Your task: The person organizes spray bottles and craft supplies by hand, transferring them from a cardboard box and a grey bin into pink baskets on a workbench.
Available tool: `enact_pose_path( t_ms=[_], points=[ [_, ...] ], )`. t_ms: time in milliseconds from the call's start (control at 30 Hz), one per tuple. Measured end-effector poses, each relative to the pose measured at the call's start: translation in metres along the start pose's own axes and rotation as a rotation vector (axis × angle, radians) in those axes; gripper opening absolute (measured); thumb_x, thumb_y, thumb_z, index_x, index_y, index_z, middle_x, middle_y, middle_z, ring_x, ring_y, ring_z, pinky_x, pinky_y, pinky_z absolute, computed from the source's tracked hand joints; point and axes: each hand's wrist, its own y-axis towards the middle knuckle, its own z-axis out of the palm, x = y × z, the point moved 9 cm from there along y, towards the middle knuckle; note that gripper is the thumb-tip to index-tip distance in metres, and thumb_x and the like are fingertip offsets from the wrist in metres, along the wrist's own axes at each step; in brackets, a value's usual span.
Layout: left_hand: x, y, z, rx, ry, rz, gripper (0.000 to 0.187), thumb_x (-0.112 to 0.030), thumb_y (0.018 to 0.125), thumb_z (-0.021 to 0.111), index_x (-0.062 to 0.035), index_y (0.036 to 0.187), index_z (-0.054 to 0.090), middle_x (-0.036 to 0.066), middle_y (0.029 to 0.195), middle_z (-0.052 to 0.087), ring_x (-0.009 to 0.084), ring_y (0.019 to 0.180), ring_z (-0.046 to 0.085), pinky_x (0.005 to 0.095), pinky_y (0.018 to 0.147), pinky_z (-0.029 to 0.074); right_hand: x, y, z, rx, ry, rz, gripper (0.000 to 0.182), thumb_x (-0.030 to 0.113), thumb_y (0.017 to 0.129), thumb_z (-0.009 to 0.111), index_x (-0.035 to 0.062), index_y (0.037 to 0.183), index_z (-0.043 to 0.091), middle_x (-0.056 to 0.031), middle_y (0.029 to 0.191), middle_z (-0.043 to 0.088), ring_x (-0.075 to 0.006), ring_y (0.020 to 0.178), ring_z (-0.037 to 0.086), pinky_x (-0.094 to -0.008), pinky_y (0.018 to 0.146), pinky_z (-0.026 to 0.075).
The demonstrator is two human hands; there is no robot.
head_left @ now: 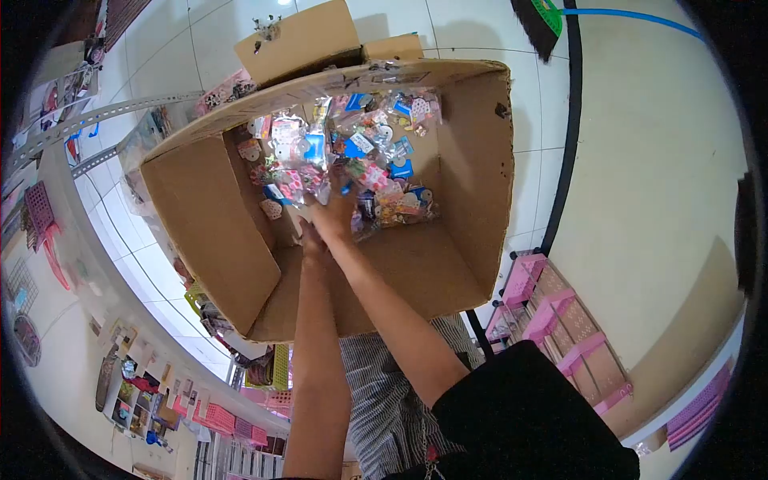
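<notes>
Both of my hands reach down into a large open cardboard box (216, 232). Clear plastic packets (300, 152) of small colourful trinkets, several with white or blue cards, lie heaped along its far side. My right hand (333, 214) is in among the near packets, close to a packet with pink and red pieces (298, 182); its fingers are mostly hidden. Just beside and below it, partly covered by the right wrist, is my left hand (310, 234). Its fingers are too dark and overlapped to make out a grip. More packets (404, 206) lie right of the hands.
Cardboard flaps (300, 40) stick out behind the box. A green broom (544, 20) with a blue handle lies on the white tiled floor (472, 24). Pink shelving (560, 328) stands at right, a perforated metal frame (104, 120) at left, and baskets (216, 418) at lower left.
</notes>
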Motion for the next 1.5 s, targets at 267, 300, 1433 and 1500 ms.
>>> enact_pose_path(
  t_ms=[267,300,1433,1500],
  points=[
    [-0.026,-0.045,0.008,-0.194,0.022,-0.103,0.065,-0.058,0.08,0.03,-0.0079,0.12,0.03,0.017,0.105,0.046,0.0244,0.091,0.052,0.0369,0.077,0.04,0.003,0.033,-0.038,0.357,0.796,-0.003,0.025,0.003,0.071,0.052,0.0038,0.095,0.056,-0.0135,0.08,0.059,-0.0243,0.072,0.059,-0.0259,0.059,0.047],
    [-0.026,-0.042,0.003,-0.199,0.018,-0.102,0.065,-0.058,0.08,0.03,-0.0079,0.12,0.03,0.017,0.105,0.046,0.0244,0.091,0.052,0.0369,0.077,0.04,-0.02,0.051,-0.063,0.151,0.7,-0.019,0.024,-0.002,0.067,0.053,0.0036,0.089,0.059,-0.015,0.08,0.059,-0.0273,0.074,0.059,-0.0326,0.062,0.047],
    [-0.164,-0.017,0.128,-0.092,1.509,0.969,0.055,-0.057,0.071,0.045,-0.0308,0.119,0.04,0.014,0.13,0.025,0.0371,0.118,0.024,0.0581,0.092,0.018,-0.009,0.066,-0.056,0.222,-0.759,-0.509,0.054,0.014,0.068,0.057,0.0255,0.118,0.041,-0.0176,0.124,0.031,-0.0377,0.114,0.03,-0.0457,0.095,0.027],
    [-0.153,-0.022,0.128,-0.124,1.606,0.886,0.055,-0.059,0.07,0.045,-0.0305,0.117,0.043,0.014,0.129,0.025,0.0363,0.117,0.026,0.0589,0.091,0.018,-0.022,0.077,-0.054,0.391,-0.784,-0.336,0.049,0.013,0.068,0.056,0.024,0.114,0.045,-0.0184,0.117,0.038,-0.0372,0.109,0.036,-0.0459,0.091,0.032]
  ],
)
